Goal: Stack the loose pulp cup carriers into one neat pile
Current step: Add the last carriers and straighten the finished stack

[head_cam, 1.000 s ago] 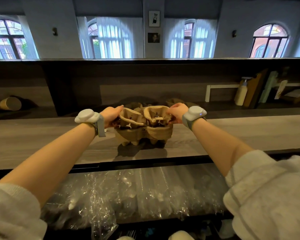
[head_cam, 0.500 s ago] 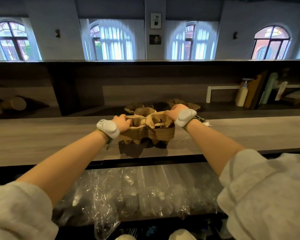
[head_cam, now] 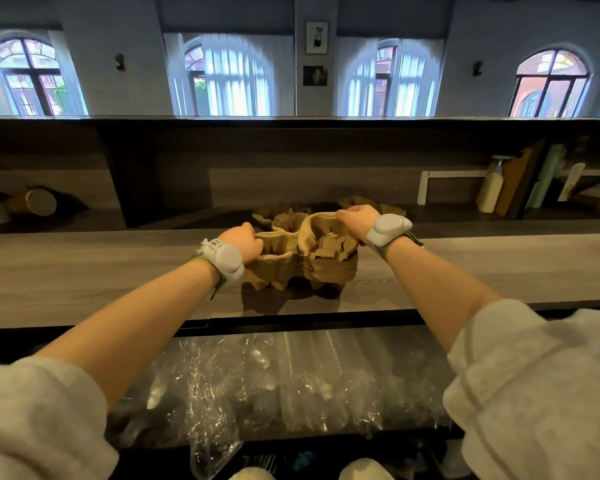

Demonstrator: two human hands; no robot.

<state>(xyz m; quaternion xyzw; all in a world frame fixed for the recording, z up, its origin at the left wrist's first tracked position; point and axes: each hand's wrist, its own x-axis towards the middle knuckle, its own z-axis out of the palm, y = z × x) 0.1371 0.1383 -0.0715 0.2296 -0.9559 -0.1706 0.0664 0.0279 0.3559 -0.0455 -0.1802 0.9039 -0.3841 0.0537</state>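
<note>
A pile of brown pulp cup carriers [head_cam: 312, 271] stands on the grey wooden counter [head_cam: 83, 271], straight ahead. My left hand [head_cam: 244, 241] grips the left rim of the top carrier [head_cam: 321, 237]. My right hand [head_cam: 357, 218] grips its right rim from above. The top carrier sits tilted, with its right side higher than its left. Behind the pile, more loose carriers [head_cam: 274, 213] lie on the lower dark shelf, one to the left and one [head_cam: 392, 206] to the right behind my right hand.
Clear plastic sleeves of cups [head_cam: 274, 382] lie below the counter's near edge. A pump bottle [head_cam: 490, 188], boards and papers stand on the shelf at the right. A roll [head_cam: 40, 202] lies on the shelf at the left.
The pile has been lowered and pressed down on the counter. My left hand dropped to the left rim, and my right hand now lifts the right side of the top carrier.
</note>
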